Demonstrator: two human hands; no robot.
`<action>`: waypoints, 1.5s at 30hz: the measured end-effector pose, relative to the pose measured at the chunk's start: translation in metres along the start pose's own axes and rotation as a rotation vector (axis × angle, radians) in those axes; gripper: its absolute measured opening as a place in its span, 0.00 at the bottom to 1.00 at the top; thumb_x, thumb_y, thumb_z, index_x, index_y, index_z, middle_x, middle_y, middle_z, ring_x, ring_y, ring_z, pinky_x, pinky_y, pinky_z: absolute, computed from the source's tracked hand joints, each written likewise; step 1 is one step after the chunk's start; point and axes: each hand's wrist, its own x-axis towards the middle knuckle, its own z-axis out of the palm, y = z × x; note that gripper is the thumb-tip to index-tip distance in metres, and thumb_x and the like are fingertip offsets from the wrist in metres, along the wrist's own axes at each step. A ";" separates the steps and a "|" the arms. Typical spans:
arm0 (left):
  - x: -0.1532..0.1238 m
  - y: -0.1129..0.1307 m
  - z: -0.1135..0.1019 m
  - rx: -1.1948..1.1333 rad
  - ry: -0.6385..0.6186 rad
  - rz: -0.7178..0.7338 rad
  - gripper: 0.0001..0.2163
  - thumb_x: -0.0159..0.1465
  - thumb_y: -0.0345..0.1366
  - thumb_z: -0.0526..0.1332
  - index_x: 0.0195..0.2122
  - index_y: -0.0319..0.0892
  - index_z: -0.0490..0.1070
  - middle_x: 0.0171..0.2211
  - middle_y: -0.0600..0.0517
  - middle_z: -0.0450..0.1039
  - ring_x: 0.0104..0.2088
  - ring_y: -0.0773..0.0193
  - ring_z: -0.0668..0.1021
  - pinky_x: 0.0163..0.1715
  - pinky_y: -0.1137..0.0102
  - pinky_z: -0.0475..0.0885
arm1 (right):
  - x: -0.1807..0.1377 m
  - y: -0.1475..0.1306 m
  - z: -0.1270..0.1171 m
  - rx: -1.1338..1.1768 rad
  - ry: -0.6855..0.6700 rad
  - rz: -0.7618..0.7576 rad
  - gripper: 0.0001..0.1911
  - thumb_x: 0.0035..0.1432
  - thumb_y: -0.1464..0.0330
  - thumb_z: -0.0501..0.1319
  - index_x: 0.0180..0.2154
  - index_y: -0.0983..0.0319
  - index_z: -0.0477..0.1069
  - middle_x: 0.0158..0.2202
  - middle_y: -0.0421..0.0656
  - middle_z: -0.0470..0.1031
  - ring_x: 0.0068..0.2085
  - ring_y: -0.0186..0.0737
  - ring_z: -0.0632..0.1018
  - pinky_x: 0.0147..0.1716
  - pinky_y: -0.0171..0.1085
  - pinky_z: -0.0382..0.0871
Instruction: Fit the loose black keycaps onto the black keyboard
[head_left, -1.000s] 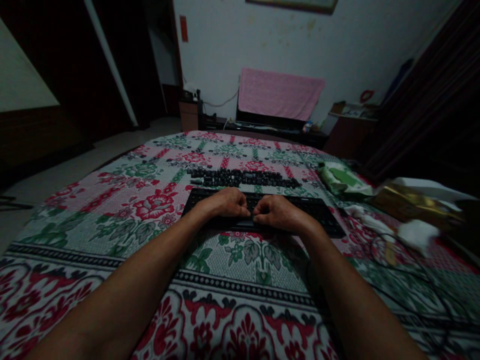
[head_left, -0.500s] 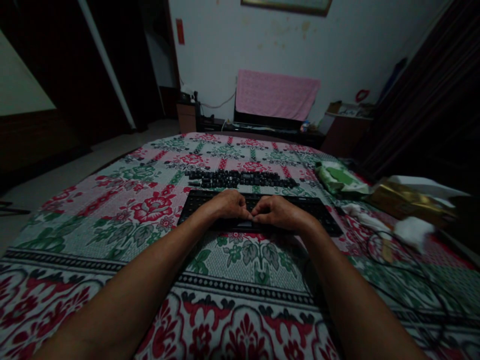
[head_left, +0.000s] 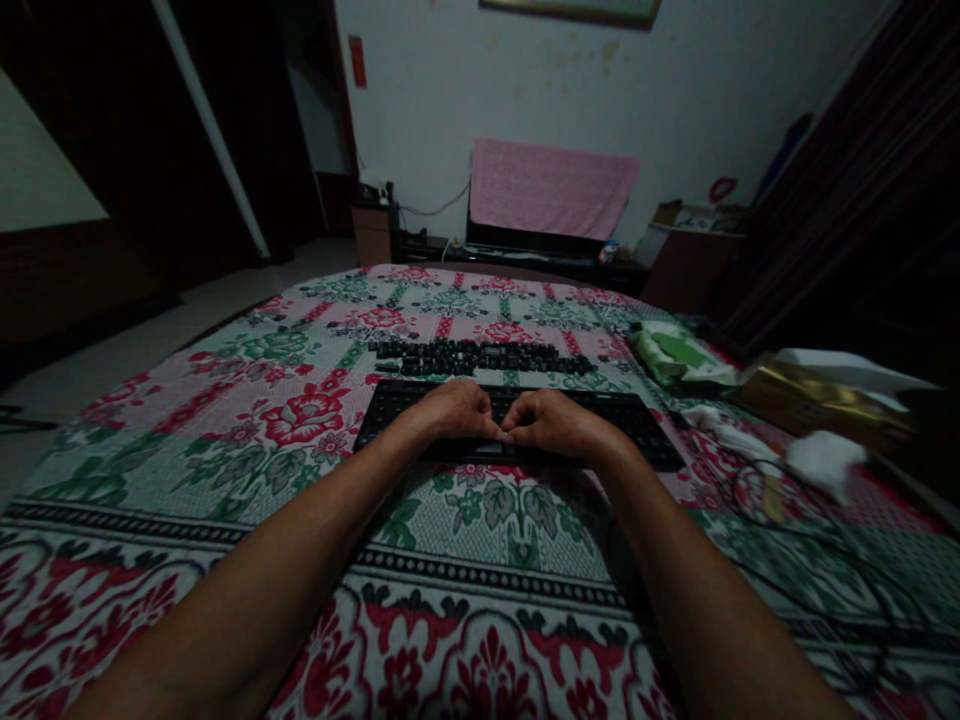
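Note:
A black keyboard (head_left: pixel 630 425) lies flat on the patterned cloth in front of me, its keycaps apparently off over much of it. My left hand (head_left: pixel 461 410) rests over its middle with the fingers curled and pinched. From the other side my right hand (head_left: pixel 551 420) meets it, thumb and forefinger pressed together. The fingertips of both touch or nearly touch just above the keyboard's front part. Whatever sits between them is too small and dark to make out. Behind the keyboard, loose black keycaps (head_left: pixel 480 357) lie spread in a long band.
The floral cloth (head_left: pixel 300 480) covers the whole surface. At right lie a green-and-white packet (head_left: pixel 679 355), a golden box (head_left: pixel 817 400), crumpled white tissue (head_left: pixel 829 465) and a looping black cable (head_left: pixel 832 530). A pink towel (head_left: pixel 555 185) hangs at the far wall.
Both hands stay in nearly the same place over the keyboard, fingertips still together. The whole view has shifted very slightly.

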 end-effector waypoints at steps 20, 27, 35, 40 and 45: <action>0.000 0.001 0.001 0.020 -0.029 -0.027 0.16 0.44 0.49 0.59 0.24 0.41 0.71 0.18 0.57 0.66 0.19 0.72 0.65 0.17 0.77 0.54 | 0.000 -0.004 0.001 -0.101 -0.028 -0.006 0.08 0.43 0.71 0.56 0.28 0.64 0.71 0.25 0.39 0.72 0.25 0.29 0.69 0.24 0.28 0.60; 0.003 -0.005 0.002 -0.047 -0.027 0.042 0.15 0.45 0.47 0.58 0.27 0.41 0.72 0.19 0.57 0.67 0.21 0.71 0.67 0.19 0.77 0.56 | -0.006 -0.005 -0.005 -0.074 -0.046 -0.098 0.11 0.46 0.70 0.54 0.32 0.64 0.72 0.27 0.39 0.72 0.28 0.30 0.69 0.27 0.28 0.61; -0.001 -0.001 0.002 -0.053 -0.077 0.144 0.13 0.49 0.42 0.56 0.32 0.42 0.73 0.23 0.57 0.70 0.22 0.72 0.68 0.21 0.78 0.57 | -0.005 0.002 -0.009 -0.100 0.080 -0.080 0.12 0.48 0.70 0.53 0.33 0.64 0.72 0.29 0.40 0.74 0.29 0.31 0.71 0.28 0.28 0.60; -0.003 0.007 0.003 0.046 -0.042 0.124 0.12 0.49 0.42 0.57 0.31 0.43 0.73 0.22 0.57 0.70 0.22 0.71 0.68 0.21 0.77 0.56 | -0.002 0.008 -0.010 -0.269 0.254 -0.053 0.11 0.48 0.71 0.52 0.31 0.63 0.73 0.31 0.41 0.74 0.31 0.33 0.71 0.30 0.29 0.60; -0.006 0.016 0.004 0.200 0.041 0.149 0.10 0.49 0.40 0.56 0.26 0.43 0.74 0.20 0.55 0.69 0.21 0.69 0.68 0.21 0.75 0.56 | -0.002 0.007 -0.010 -0.335 0.238 -0.040 0.11 0.48 0.71 0.53 0.32 0.62 0.73 0.31 0.41 0.74 0.32 0.33 0.71 0.30 0.29 0.59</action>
